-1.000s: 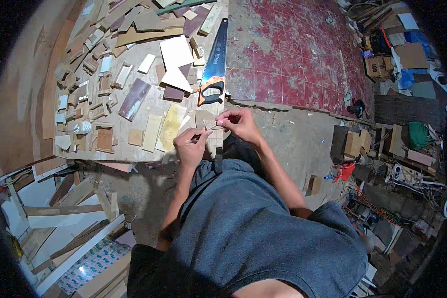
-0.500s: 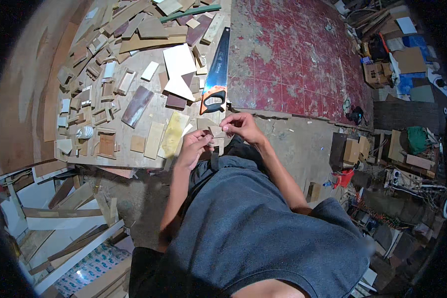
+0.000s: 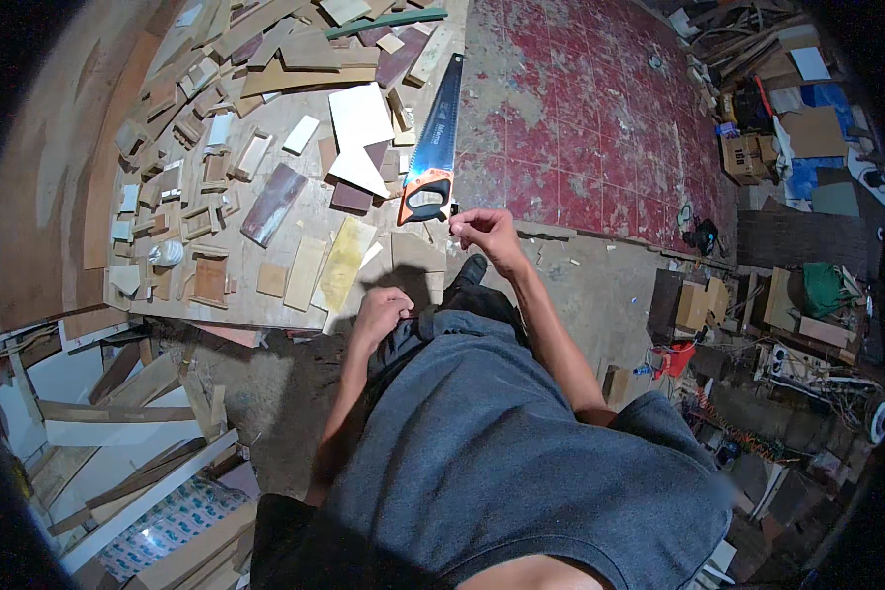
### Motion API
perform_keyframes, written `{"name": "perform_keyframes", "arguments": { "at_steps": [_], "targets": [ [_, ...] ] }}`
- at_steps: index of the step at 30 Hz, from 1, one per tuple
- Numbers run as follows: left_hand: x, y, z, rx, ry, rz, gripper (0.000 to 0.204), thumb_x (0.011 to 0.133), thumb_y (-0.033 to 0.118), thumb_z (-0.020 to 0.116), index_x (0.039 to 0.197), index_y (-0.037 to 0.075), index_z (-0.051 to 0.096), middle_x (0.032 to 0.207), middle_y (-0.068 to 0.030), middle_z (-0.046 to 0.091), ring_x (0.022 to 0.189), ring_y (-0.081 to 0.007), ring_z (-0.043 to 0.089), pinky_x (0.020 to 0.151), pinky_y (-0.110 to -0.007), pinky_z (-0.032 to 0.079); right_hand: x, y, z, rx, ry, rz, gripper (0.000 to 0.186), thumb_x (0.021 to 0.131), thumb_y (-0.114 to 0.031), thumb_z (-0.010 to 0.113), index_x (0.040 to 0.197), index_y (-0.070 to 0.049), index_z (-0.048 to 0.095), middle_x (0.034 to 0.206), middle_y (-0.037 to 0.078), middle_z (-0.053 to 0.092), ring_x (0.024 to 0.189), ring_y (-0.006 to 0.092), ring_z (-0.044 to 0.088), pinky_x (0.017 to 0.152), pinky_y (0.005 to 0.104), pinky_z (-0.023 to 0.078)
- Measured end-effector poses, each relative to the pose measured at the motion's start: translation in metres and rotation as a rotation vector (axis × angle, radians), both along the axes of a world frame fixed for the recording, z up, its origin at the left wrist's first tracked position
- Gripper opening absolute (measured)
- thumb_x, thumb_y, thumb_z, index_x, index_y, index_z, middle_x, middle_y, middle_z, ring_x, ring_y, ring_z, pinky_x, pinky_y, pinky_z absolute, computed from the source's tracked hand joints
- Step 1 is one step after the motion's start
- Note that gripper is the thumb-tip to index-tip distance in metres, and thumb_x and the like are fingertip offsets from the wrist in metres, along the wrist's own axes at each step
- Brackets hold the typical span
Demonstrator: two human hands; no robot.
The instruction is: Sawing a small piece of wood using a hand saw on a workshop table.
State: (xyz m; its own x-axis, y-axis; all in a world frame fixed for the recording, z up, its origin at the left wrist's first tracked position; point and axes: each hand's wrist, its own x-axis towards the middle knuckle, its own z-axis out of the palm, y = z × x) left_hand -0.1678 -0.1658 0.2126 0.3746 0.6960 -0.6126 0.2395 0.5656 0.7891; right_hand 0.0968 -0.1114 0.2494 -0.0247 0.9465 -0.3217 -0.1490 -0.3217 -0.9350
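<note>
My left hand (image 3: 382, 315) is curled closed just off the table's near edge, beside my dark trousers. Whatever its fingers may hold is hidden. Further forward, my right hand (image 3: 489, 238) pinches thumb and finger together by the table's right corner; anything between the tips is too small to make out. Just beyond those fingertips lies a handsaw (image 3: 436, 147) with an orange and black handle, its blade pointing away along the table's right edge. A yellow-stained board (image 3: 344, 264) and a pale wooden strip (image 3: 306, 273) lie on the table nearest my left hand.
Many small wooden box-like pieces (image 3: 209, 280) and offcuts cover the table (image 3: 285, 221). White cut panels (image 3: 359, 123) lie left of the saw. A worn red tiled surface (image 3: 580, 128) extends at the right. Scrap boards (image 3: 118, 428) are piled at lower left.
My hands have come apart from being close together at the table's edge. The right moved forward and right, towards the saw handle; the left dropped back slightly and its fingers curled in.
</note>
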Motion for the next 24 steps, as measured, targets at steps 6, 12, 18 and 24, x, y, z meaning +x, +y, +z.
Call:
{"name": "perform_keyframes", "arguments": {
  "at_steps": [6, 12, 18, 24],
  "targets": [
    [0.021, 0.025, 0.014, 0.232, 0.239, -0.293, 0.043, 0.095, 0.035, 0.065, 0.072, -0.001, 0.071, 0.059, -0.0077, 0.063, 0.054, -0.014, 0.059, 0.054, -0.032, 0.047, -0.007, -0.009, -0.017, -0.1, 0.054, -0.004, 0.015, 0.094, -0.015, 0.072, 0.099, -0.001, 0.074, 0.088, 0.003, 0.071, 0.067, 0.0073, 0.059, 0.061, 0.0246, 0.05],
    [0.037, 0.03, 0.008, 0.414, -0.272, 0.321, 0.032, 0.091, 0.009, 0.073, 0.12, 0.0, 0.062, 0.098, -0.0051, 0.072, 0.088, -0.0155, 0.068, 0.086, -0.029, 0.052, -0.03, -0.02, -0.041, -0.388, 0.372, 0.057, 0.016, 0.094, -0.017, 0.071, 0.1, -0.002, 0.073, 0.083, 0.004, 0.071, 0.062, 0.0063, 0.056, 0.06, 0.0233, 0.048],
    [0.013, 0.023, -0.013, 0.446, -0.223, 0.275, 0.021, 0.096, 0.009, 0.066, 0.114, -0.001, 0.063, 0.105, -0.0113, 0.071, 0.093, -0.0141, 0.069, 0.08, -0.025, 0.053, -0.045, -0.024, -0.055, -0.49, 0.432, 0.184, 0.018, 0.094, -0.021, 0.072, 0.097, -0.004, 0.071, 0.078, 0.0, 0.066, 0.065, 0.0076, 0.059, 0.066, 0.024, 0.052],
    [0.011, 0.024, 0.043, 0.315, -0.348, 0.389, 0.015, 0.096, 0.013, 0.064, 0.103, 0.0, 0.063, 0.095, -0.0112, 0.073, 0.084, -0.0133, 0.069, 0.074, -0.026, 0.054, -0.024, -0.02, -0.129, -0.059, -0.819, 0.281, 0.063, 0.072, -0.037, 0.088, 0.116, 0.001, 0.064, 0.095, 0.015, 0.068, 0.09, 0.0326, 0.069, 0.081, 0.041, 0.056]
  ]
}}
